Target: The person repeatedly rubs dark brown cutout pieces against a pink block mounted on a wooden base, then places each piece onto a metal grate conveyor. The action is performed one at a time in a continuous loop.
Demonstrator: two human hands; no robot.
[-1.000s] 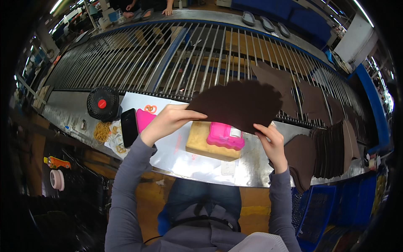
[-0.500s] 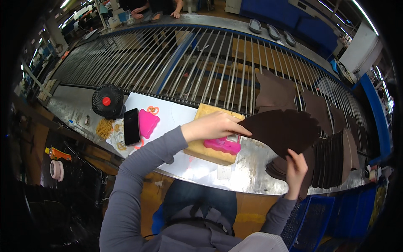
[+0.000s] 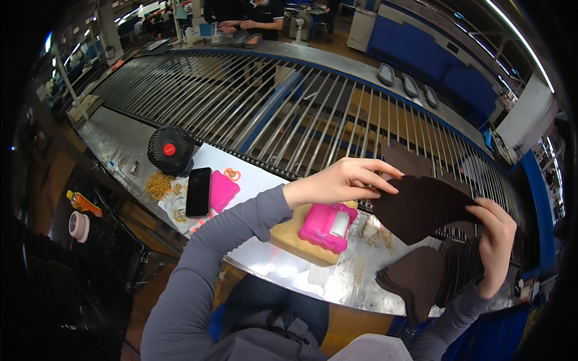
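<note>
Between my two hands stretches a dark brown flat cut piece [image 3: 415, 207], like leather or fabric, raised above the metal table. My left hand [image 3: 352, 180] grips its left end, the fingers over the upper edge. At the other end my right hand [image 3: 497, 237] pinches the edge between thumb and fingers. Below it lies a pile of similar brown pieces [image 3: 414, 274], with an upright row of more pieces [image 3: 457, 271] beside it, partly hidden by my right hand and arm. A pink tray with a white insert [image 3: 328, 225] rests on a yellow foam block [image 3: 301, 246] near my left forearm.
More brown pieces [image 3: 406, 159] lie on the roller conveyor [image 3: 265, 120] ahead. On the left are a black fan [image 3: 170, 150], a phone [image 3: 198, 192], a pink lid [image 3: 224, 191] and rubber bands [image 3: 158, 186]. Across the conveyor, people stand near several sole-shaped items [image 3: 410, 86].
My right hand has moved up and right to the piece's right end. My left hand has shifted right with the piece, uncovering more of the pink tray. The whole view has tilted.
</note>
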